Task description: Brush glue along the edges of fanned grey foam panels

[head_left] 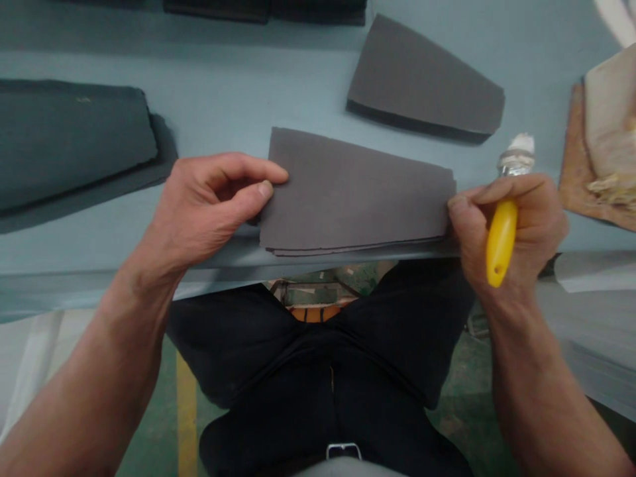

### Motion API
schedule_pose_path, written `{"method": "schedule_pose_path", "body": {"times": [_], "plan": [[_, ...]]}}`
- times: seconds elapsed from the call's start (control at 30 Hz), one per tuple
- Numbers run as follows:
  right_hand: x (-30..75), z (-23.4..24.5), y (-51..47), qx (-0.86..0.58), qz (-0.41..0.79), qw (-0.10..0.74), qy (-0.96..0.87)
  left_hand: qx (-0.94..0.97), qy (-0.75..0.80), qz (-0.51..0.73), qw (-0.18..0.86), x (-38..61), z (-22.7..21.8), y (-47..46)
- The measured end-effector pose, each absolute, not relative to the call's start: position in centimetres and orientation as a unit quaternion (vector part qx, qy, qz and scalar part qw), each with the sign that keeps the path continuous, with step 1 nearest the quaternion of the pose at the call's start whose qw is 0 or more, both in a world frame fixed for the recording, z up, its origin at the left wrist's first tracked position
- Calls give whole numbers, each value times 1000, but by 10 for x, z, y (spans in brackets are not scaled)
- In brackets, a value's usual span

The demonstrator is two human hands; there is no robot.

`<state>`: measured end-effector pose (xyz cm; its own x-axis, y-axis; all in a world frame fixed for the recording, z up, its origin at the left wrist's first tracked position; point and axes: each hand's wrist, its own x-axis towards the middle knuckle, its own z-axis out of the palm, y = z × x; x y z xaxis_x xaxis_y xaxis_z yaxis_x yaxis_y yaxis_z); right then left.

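Between my hands lies a small stack of tapered dark grey sheets (355,192), their lower edges slightly fanned at the front of the table. My left hand (211,205) pinches the wide left end between thumb and forefinger. With its thumb and fingertips, my right hand (517,232) touches the narrow right end. That same hand also grips a paintbrush (503,242) with a yellow handle, whose whitish, crusted bristles point away from me. Fingers hide part of the brush and the right edge of the sheets.
A thicker grey stack of the same shape (427,83) lies beyond, to the right. Dark green-grey pieces (69,142) are at the left, with black stacks (268,9) at the far edge. A brown board (571,159) bears a pale, crusted block at the right.
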<state>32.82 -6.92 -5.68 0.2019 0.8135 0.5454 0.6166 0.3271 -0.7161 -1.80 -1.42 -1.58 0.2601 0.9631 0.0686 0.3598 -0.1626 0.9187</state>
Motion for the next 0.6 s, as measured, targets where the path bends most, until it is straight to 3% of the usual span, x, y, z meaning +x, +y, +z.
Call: {"method": "schedule_pose_path", "body": {"times": [0.6], "plan": [[331, -55, -70, -589, 91, 510, -620, 655, 500, 358, 439, -13, -13, -21]]}}
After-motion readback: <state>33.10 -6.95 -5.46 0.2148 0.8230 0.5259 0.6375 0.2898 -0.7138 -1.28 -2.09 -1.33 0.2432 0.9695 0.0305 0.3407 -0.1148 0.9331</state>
